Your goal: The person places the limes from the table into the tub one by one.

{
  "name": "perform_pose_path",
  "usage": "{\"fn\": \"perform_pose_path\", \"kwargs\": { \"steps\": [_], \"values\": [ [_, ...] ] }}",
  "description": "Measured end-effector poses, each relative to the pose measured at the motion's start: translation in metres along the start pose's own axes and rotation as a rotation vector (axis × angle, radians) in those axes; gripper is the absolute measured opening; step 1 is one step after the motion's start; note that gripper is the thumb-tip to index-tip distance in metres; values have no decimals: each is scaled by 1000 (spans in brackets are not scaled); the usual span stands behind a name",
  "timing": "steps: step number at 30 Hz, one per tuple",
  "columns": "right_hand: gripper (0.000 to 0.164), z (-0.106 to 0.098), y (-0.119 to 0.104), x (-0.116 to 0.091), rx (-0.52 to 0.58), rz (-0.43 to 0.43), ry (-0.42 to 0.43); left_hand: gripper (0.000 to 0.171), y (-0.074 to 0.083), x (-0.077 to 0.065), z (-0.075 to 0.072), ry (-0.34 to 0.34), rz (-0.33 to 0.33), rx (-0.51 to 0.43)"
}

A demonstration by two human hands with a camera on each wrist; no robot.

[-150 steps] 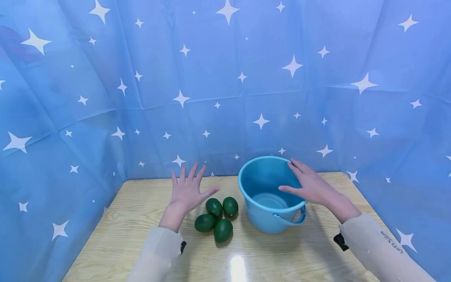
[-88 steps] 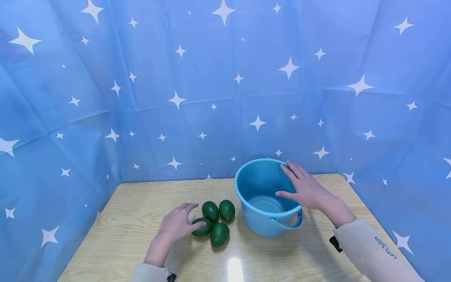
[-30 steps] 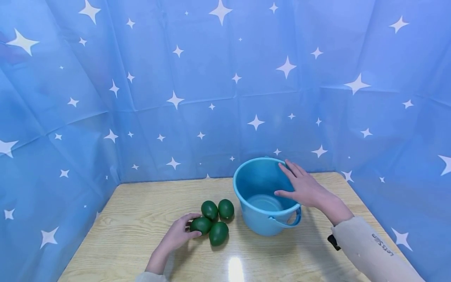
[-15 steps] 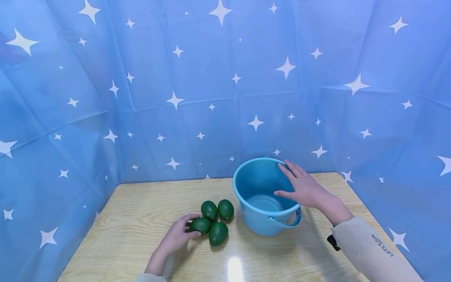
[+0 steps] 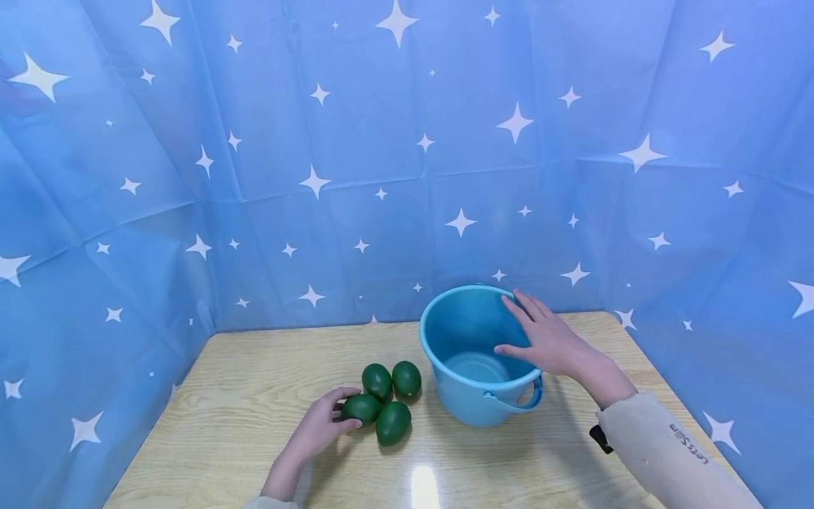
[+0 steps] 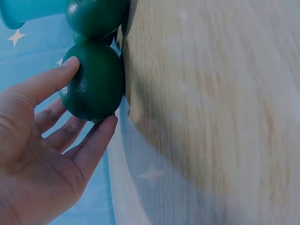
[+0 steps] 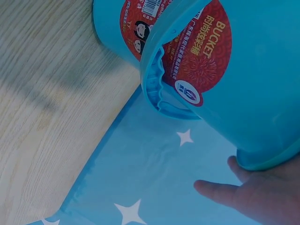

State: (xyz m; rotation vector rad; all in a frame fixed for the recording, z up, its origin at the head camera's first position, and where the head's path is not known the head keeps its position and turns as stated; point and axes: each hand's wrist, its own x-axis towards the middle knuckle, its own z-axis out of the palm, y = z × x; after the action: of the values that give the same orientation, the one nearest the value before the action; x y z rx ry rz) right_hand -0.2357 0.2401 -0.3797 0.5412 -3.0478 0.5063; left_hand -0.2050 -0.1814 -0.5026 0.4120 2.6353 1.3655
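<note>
My left hand (image 5: 323,423) holds a dark green, egg-shaped fruit (image 5: 361,410), thumb on one side and fingers curled about the other; in the left wrist view the thumb lies on its glossy skin and the fingertips reach under its end. Three more such fruits touch or sit close by: one behind (image 5: 377,381), one at the back right (image 5: 407,379), one in front (image 5: 393,423). A light-blue bucket (image 5: 473,404) stands to their right, nothing visible inside. My right hand (image 5: 552,343) lies spread at its right rim, fingers extended, thumb over the opening.
The bucket's handle (image 5: 521,406) hangs at its front right. A red label (image 7: 199,56) marks its outer wall. Everything stands on a light wooden table (image 5: 254,382), with a blue star-patterned curtain (image 5: 356,141) along the back and both sides.
My left hand has come down from spread above the table to the left-hand fruit and closed around it. In the last second it has barely moved. The right hand stays at the bucket's rim.
</note>
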Motion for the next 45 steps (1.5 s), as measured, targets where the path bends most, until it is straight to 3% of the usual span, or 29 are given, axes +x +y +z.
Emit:
{"fn": "perform_pose_path", "kwargs": {
  "steps": [22,45],
  "values": [
    [97,-1,-1,0,5,-8,11,52,-4,-3,-2,7,14,4],
    [96,2,2,1,9,-33,33,52,-2,-9,-7,50,-51,-1]
  ]
}}
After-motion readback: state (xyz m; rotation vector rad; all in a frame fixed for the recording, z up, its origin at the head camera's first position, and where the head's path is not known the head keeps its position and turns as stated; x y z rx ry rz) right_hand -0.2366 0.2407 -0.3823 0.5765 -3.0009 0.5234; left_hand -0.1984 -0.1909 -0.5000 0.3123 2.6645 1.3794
